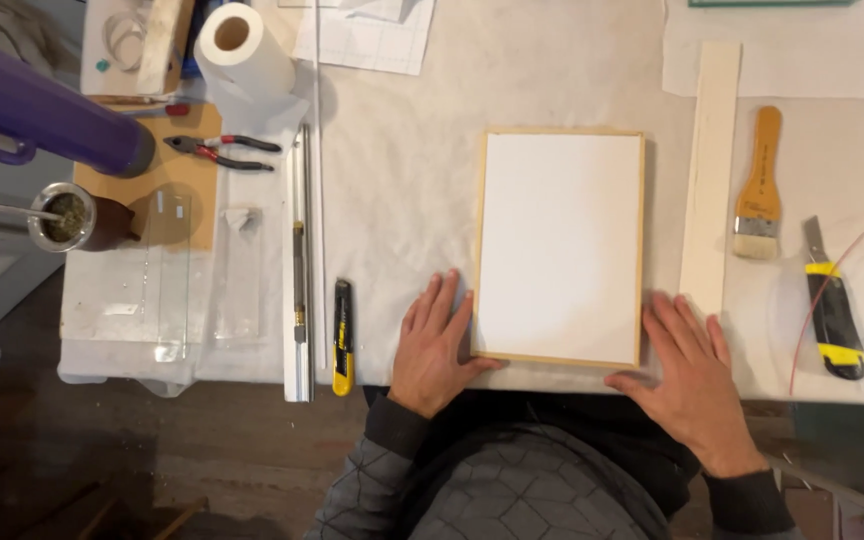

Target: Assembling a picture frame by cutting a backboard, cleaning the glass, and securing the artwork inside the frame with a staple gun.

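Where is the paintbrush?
In the head view, the paintbrush lies on the table's right side, between the long wooden strip and the black-and-yellow knife, up past the right hand.

Person seen from above, at the table edge just below the white panel in a pale wood frame [559,248]. Both hands bare: no gloves, no rings, no watch showing. Left hand [434,345] to the panel's lower left, right hand [690,375] to its lower right. Each wrist ends in a snug, dark ribbed cuff. Sleeves and front of the garment are grey, quilted, with stitched lines forming a large hexagon pattern. A darker, plain black stretch of cloth sits between the arms, directly under the panel's near edge.
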